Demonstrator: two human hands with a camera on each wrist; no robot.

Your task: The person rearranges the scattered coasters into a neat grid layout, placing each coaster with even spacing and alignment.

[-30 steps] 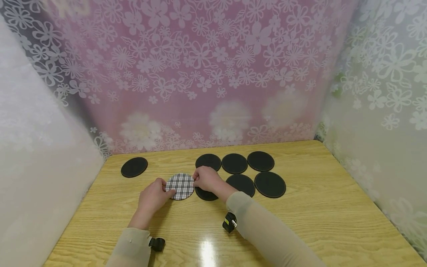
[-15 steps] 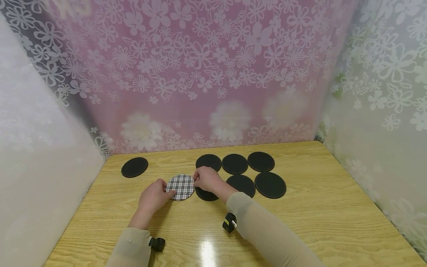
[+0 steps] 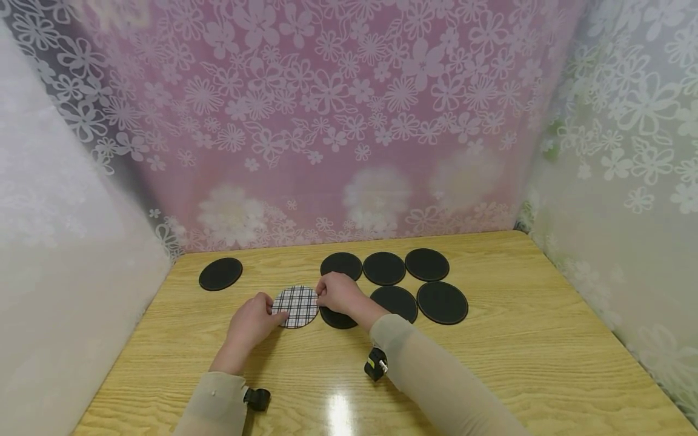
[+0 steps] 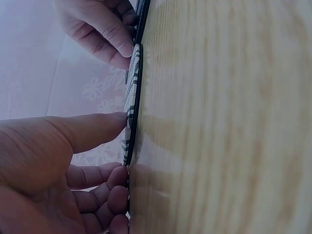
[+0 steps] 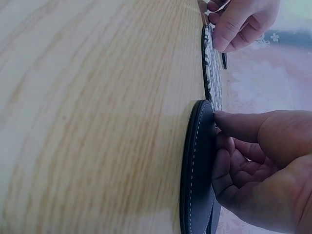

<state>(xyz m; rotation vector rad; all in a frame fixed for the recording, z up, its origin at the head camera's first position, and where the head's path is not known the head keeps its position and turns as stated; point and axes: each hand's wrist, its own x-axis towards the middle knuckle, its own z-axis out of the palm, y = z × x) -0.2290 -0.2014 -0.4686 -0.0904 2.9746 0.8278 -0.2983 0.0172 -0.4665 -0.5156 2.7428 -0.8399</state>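
A round coaster point(image 3: 299, 301) with a black-and-white plaid face lies on the table between both hands. My left hand point(image 3: 249, 324) grips its left edge; in the left wrist view the thumb point(image 4: 105, 127) presses on the plaid face and the curled fingers sit at the rim, by the wood. At the opposite edge, my right hand point(image 3: 339, 292) pinches the coaster's upper right rim, fingers curled. Partly hidden under that hand is a black round coaster point(image 3: 337, 319). Pale stitching runs along its edge point(image 5: 195, 161) in the right wrist view, right beside the plaid one.
Three black coasters stand in a back row, one being the middle coaster point(image 3: 384, 268). Two more, including the right one point(image 3: 442, 303), lie in the front row. A lone black coaster point(image 3: 220, 274) sits far left. Floral curtains point(image 3: 349, 121) enclose the wooden table point(image 3: 491, 375).
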